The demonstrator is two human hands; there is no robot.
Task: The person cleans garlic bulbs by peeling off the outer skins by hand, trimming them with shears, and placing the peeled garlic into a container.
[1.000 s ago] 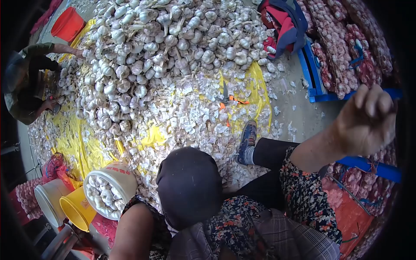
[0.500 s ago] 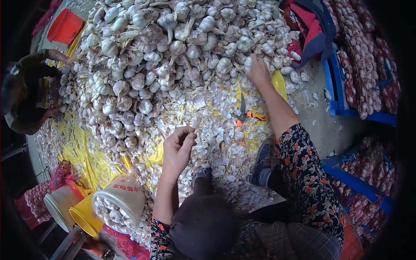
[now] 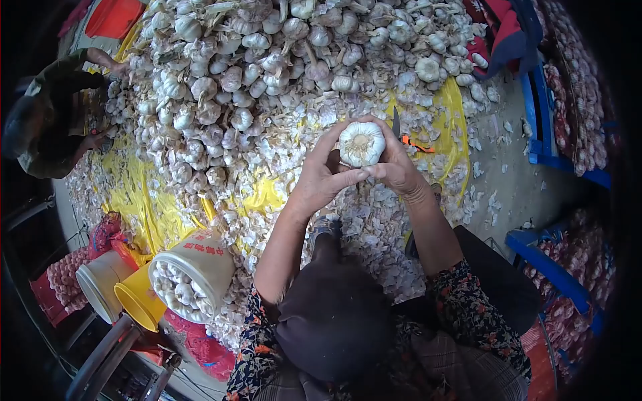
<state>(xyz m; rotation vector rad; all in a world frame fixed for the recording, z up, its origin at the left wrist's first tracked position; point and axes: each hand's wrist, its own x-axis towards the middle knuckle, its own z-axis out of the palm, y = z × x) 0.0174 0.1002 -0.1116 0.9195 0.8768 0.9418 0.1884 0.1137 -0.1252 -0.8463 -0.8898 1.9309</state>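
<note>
A white garlic bulb is held up between both hands, its round root end facing me. My left hand closes round its left side, thumb at the lower edge. From the other side my right hand grips it, its thumb meeting the left one. Beyond them rises a big heap of garlic bulbs. Loose papery skins cover the ground under my hands. Just right of the bulb lies a cutting tool with a dark blade and orange handle, partly hidden by my right hand.
At lower left stand a white bucket of garlic bulbs, a yellow bucket and another pale bucket. Another person works at the heap's left side. Blue racks with netted garlic line the right. A red tub sits at upper left.
My right hand has come back from the heap's edge with a garlic bulb. My left hand has moved up and right to meet it, and both now grip the bulb.
</note>
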